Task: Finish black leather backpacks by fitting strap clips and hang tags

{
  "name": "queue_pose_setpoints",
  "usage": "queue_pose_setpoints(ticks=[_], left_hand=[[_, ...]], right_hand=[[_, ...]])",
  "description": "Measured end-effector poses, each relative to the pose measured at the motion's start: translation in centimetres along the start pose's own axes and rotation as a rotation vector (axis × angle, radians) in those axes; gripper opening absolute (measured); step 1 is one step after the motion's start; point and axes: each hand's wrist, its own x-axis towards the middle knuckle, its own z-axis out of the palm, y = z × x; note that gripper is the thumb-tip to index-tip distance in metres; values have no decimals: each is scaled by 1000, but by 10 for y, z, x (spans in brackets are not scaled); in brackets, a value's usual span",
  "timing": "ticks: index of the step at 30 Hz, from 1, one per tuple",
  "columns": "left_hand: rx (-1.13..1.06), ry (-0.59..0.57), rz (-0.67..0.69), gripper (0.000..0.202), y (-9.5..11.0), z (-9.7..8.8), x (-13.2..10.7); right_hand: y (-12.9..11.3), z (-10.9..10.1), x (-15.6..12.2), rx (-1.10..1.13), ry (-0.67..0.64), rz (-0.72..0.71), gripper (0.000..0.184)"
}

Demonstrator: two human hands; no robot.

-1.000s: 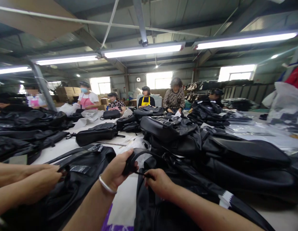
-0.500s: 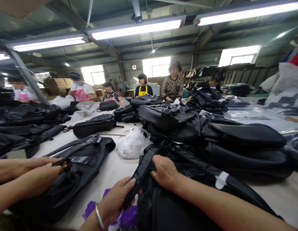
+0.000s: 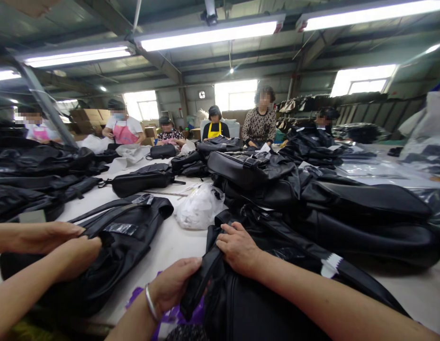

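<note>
A black backpack (image 3: 269,298) lies in front of me, its strap (image 3: 204,272) raised along its left side. My left hand (image 3: 175,283), with a silver bracelet at the wrist, is closed on the lower part of this strap. Higher up, my right hand (image 3: 238,248) has its fingers bent over the strap's upper part at the bag's edge; its fingertips press on the black material. A white toothed tag (image 3: 330,265) sits on the other shoulder strap (image 3: 358,284). Purple plastic (image 3: 184,313) lies partly hidden under my left hand.
At my left, a co-worker's two hands (image 3: 68,244) work on another black backpack (image 3: 123,251). A clear bag of white pieces (image 3: 200,206) lies mid-table. Stacked black bags (image 3: 362,203) rise behind my backpack. Several people stand or sit across the white table (image 3: 163,246).
My right hand's fingers have flattened somewhat over the strap, and the strap's lower end has shifted slightly. The co-worker's hands have moved a little apart. The whole view has shifted slightly.
</note>
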Motion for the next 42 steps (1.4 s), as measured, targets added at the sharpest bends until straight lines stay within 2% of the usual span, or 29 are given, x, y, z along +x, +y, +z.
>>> queue_pose_setpoints(ticks=[4, 10, 16, 21, 23, 25, 27, 30, 32, 37, 42], left_hand=[[1, -69, -32, 34, 9, 2, 26], [-40, -113, -77, 34, -1, 2, 53], [-29, -112, -73, 34, -6, -13, 60], [0, -107, -91, 34, -11, -27, 70], [-4, -107, -89, 34, -17, -33, 79], [-18, -111, -76, 35, -24, -40, 88], [-37, -124, -57, 36, -30, -46, 96], [-64, -149, -19, 38, -38, -54, 104], [-77, -163, 7, 37, -42, -58, 106], [-67, -197, 50, 41, -51, -68, 113], [6, -243, 80, 47, -52, -78, 125]], right_hand=[[-2, -3, 0, -26, -8, -9, 21], [0, -2, 0, -41, -33, 2, 23], [4, -3, 8, -27, -83, -27, 32], [9, 4, 18, -53, -211, -95, 25], [15, 5, 21, -6, -244, -102, 25], [23, 4, 25, 147, -263, -105, 28], [35, 3, 33, 386, -218, -23, 28], [55, 7, 55, 587, -35, 219, 26], [66, 16, 75, 577, 69, 343, 28], [85, 43, 128, 528, 184, 553, 27], [108, 50, 167, 537, 223, 592, 24]])
